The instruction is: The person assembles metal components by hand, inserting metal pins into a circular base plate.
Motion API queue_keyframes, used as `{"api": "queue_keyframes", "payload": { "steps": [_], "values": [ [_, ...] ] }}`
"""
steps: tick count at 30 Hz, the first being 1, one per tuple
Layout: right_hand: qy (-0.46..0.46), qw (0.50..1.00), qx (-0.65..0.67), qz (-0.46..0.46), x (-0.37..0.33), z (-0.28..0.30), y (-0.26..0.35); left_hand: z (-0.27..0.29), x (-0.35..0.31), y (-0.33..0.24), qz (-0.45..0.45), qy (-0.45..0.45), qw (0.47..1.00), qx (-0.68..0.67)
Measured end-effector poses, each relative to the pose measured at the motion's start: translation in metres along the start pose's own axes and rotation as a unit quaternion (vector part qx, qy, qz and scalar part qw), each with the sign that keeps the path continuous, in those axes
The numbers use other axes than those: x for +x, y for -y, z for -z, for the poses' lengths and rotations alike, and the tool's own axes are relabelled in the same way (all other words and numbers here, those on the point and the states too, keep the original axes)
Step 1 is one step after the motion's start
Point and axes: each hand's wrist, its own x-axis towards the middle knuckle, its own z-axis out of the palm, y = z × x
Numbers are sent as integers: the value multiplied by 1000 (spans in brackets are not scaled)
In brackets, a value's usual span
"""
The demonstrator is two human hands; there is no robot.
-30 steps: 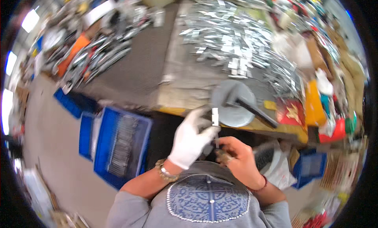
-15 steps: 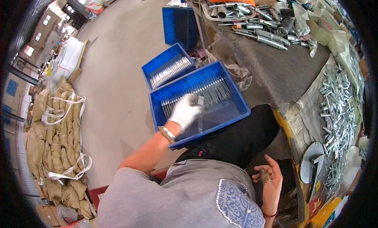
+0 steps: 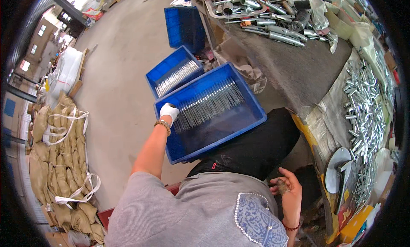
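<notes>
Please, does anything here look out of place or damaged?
Nothing looks clearly damaged. The small silver metal pieces lie in a loose jumble on the grey workbench, unlike the thin silver metal rods lined up in the nearest blue plastic bin. The left hand wears a white glove, but the right hand does not.

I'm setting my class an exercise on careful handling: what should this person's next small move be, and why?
Probably the gloved left hand should gently loosen its grip without sweeping sideways: it sits at the left end of a closely set row of metal rods in the nearest blue bin, and a brush could disturb them. Whether it holds a rod is hidden.
</notes>
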Motion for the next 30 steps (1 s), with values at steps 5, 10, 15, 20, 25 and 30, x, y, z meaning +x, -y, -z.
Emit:
{"api": "queue_keyframes", "payload": {
  "steps": [5, 10, 15, 20, 25, 30],
  "values": [
    [-6, 999, -11, 42, 0, -11, 7, -4, -11, -20, -101, -70, 982, 145],
    [5, 911, -222, 346, 8, -30, 39, 12, -14, -1, -154, -121, 971, 136],
    [-54, 866, -285, 408, 5, -33, 41, -3, -77, -89, -344, -38, 933, -102],
    [-38, 853, -258, 451, -1, -34, 37, 15, -219, -174, -337, 232, 890, -202],
    [14, 880, -177, 440, -7, -37, 32, 12, -293, -198, -380, 414, 783, -264],
    [-5, 864, -217, 455, -13, -39, 33, 14, -321, -206, -552, 403, 683, -257]
  ]
}}
